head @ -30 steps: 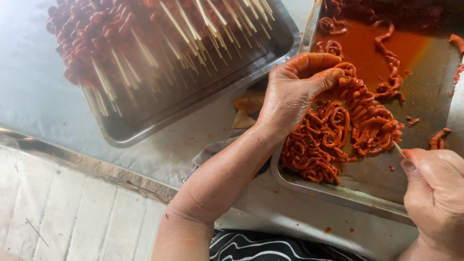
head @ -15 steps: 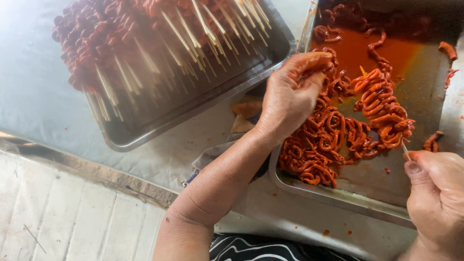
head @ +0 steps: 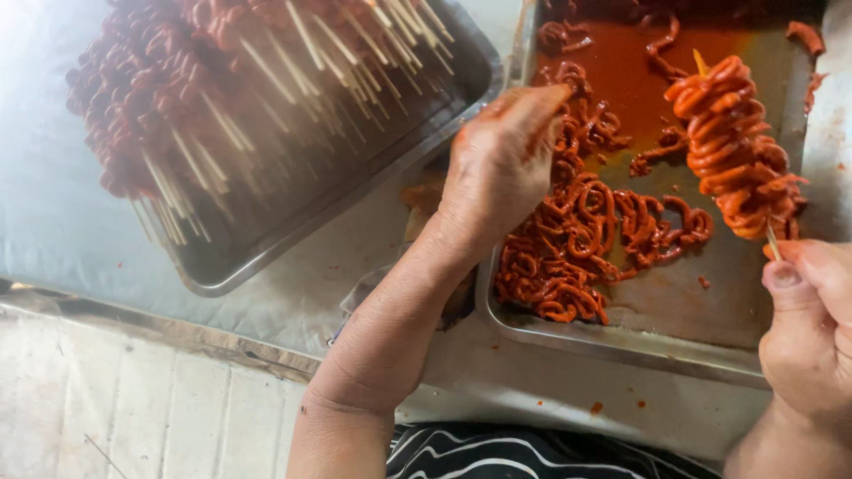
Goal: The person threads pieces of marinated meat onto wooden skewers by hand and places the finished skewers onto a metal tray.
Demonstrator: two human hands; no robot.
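My right hand pinches the lower end of a wooden skewer loaded with folded red marinated strips and holds it up over the right metal tray. My left hand hovers at that tray's left edge, fingers curled over a heap of loose marinated strips; I cannot tell whether it grips any. Red sauce pools at the tray's far end.
A second metal tray at the left holds a pile of finished skewers with their sticks pointing toward me. Both trays rest on a grey metal counter. A striped garment shows at the bottom edge.
My right hand has lifted the skewer so the threaded strips now hang bunched on it above the tray. My left hand has come off the strips and shifted left.
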